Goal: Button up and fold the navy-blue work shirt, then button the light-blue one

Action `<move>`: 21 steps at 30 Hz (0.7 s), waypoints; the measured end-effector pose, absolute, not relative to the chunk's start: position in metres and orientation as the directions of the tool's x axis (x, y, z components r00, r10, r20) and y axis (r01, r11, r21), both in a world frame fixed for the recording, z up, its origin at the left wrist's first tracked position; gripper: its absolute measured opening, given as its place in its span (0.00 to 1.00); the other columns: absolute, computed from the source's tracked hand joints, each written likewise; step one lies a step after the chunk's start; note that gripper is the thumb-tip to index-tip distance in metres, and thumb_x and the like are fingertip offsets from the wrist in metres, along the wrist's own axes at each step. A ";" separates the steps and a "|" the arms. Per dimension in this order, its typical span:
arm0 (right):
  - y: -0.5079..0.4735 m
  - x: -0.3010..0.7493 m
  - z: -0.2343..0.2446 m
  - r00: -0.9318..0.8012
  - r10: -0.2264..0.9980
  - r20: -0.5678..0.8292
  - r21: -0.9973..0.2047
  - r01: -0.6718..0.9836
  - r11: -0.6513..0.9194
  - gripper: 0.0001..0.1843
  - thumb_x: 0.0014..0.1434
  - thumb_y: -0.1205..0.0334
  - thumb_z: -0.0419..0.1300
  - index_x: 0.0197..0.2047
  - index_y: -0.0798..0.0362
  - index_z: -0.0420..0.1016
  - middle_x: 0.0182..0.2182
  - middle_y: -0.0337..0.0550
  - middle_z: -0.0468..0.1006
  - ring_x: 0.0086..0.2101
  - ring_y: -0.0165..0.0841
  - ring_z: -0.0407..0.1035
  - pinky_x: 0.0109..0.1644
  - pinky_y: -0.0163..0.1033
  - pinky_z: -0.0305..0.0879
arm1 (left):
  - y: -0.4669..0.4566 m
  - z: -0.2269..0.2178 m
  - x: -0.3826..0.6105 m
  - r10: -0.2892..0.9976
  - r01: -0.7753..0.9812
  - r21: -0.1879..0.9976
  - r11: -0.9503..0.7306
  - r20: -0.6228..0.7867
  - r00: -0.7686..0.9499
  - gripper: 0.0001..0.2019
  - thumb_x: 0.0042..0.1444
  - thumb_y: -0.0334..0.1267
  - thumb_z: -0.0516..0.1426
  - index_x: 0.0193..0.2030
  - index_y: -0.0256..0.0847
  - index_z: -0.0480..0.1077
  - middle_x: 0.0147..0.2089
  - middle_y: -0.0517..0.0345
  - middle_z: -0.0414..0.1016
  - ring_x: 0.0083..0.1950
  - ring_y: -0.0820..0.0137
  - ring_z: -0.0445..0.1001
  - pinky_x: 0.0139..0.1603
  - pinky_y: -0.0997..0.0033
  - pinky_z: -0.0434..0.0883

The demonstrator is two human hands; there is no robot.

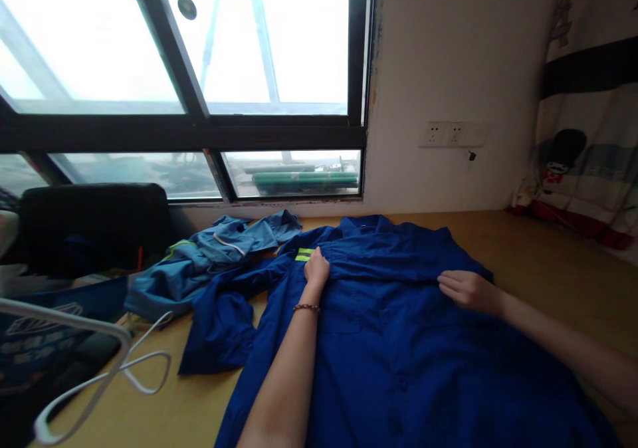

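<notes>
A dark blue work jacket (369,328) lies spread over the table, its collar toward the wall and its front facing up. My left hand (317,268) is closed on the cloth at the chest, beside a yellow-green and grey reflective strip (304,254). On the other side of the chest, my right hand (466,290) pinches the cloth between thumb and fingers. A raised fold of fabric runs between the two hands. The jacket's left-lying sleeve (219,332) is bent down toward me, and the other sleeve is mostly hidden.
A crumpled lighter blue garment (209,255) lies left of the jacket on the wooden table (528,262). A white looped cable or frame (114,361) stands at the near left. Behind are a black chair back (94,215), a window, wall sockets (453,133) and a curtain (588,102).
</notes>
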State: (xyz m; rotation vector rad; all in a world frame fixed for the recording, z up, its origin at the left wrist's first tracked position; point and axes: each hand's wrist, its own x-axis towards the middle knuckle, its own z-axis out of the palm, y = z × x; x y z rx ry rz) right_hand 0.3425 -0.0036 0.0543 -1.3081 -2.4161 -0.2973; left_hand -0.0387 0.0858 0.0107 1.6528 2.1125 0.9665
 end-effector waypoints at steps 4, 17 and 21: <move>0.017 0.330 0.041 -0.246 0.839 0.486 -0.028 0.955 0.296 0.21 0.56 0.61 0.44 0.51 0.53 0.64 0.51 0.48 0.66 0.51 0.39 0.57 0.55 0.48 0.51 | 0.086 0.023 -0.049 0.908 0.684 0.714 0.150 0.173 -0.380 0.18 0.49 0.30 0.53 0.49 0.33 0.63 0.51 0.41 0.66 0.53 0.59 0.65 0.51 0.65 0.61; 0.045 0.357 -0.036 0.196 0.916 0.350 -0.252 0.962 -0.110 0.22 0.54 0.53 0.47 0.47 0.55 0.67 0.51 0.50 0.66 0.50 0.46 0.58 0.52 0.51 0.52 | 0.037 0.113 -0.156 0.373 0.529 0.686 0.500 0.381 -0.846 0.20 0.46 0.38 0.56 0.47 0.39 0.59 0.55 0.42 0.54 0.58 0.50 0.52 0.52 0.45 0.54; 0.046 0.356 -0.035 0.199 0.913 0.357 -0.265 0.959 -0.105 0.21 0.53 0.54 0.48 0.47 0.56 0.67 0.50 0.51 0.65 0.50 0.46 0.58 0.52 0.51 0.52 | 0.009 0.119 -0.204 0.379 0.352 0.531 0.771 0.062 -0.923 0.32 0.31 0.39 0.64 0.46 0.34 0.62 0.56 0.31 0.55 0.55 0.39 0.55 0.44 0.38 0.58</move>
